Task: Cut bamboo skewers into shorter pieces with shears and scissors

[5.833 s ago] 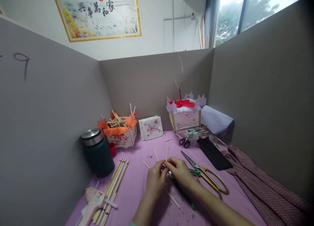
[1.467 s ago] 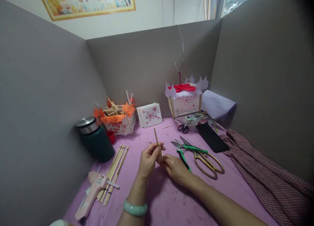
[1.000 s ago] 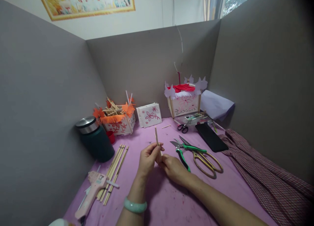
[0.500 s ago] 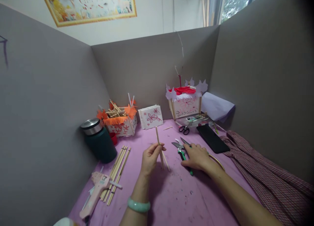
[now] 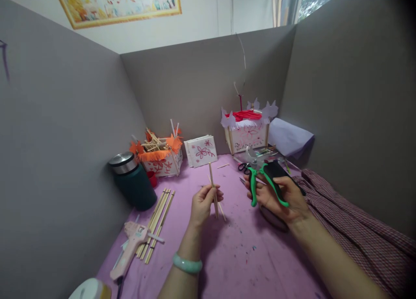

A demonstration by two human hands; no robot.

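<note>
left hand (image 5: pixel 202 202): pinches sticks (image 5: pixel 213 190) upright | right hand (image 5: pixel 276 197): grips green shears (image 5: pixel 260 177) above desk (image 5: pixel 237 247) | hands apart

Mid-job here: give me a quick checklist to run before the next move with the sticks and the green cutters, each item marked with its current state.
1. Left hand grips the sticks, held upright: ok.
2. Right hand wrapped round the handles of the green cutters: ok.
3. Cutter blades open or shut: cannot tell, blurred against the clutter behind.
4. Cutters and sticks apart, not touching: ok.
5. Upper length of stick bare above the left hand's grip: ok.
6. Glue gun lies on the pink mat, away from both hands: ok.
</note>
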